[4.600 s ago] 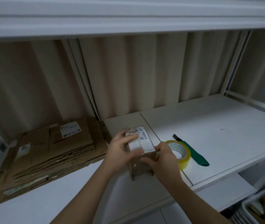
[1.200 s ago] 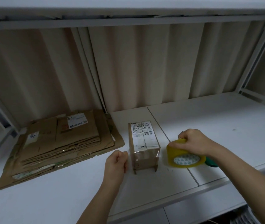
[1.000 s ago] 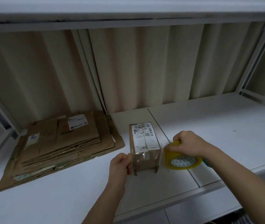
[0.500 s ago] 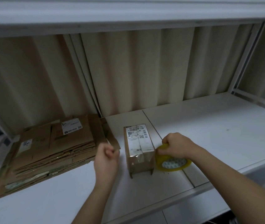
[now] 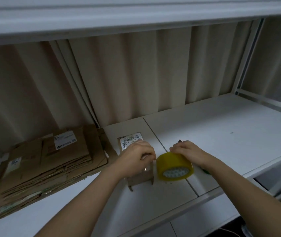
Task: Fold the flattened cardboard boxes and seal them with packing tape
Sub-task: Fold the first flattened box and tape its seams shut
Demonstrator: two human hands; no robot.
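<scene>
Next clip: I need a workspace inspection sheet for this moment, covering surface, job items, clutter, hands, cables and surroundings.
Surface: white shelf board, with a seam running front to back.
Job's things: small folded box standing on the shelf, printed label on top; yellow tape roll just right of it; stack of flattened cardboard on the left.
Clutter: a green-handled tool, mostly hidden behind the right forearm.
Hands: left hand over the box top, fingers curled, seemingly pinching the tape end; right hand grips the roll from above.
Cables: a thin light wire at the bottom edge.
Surroundings: beige curtain behind; white shelf overhead.
</scene>
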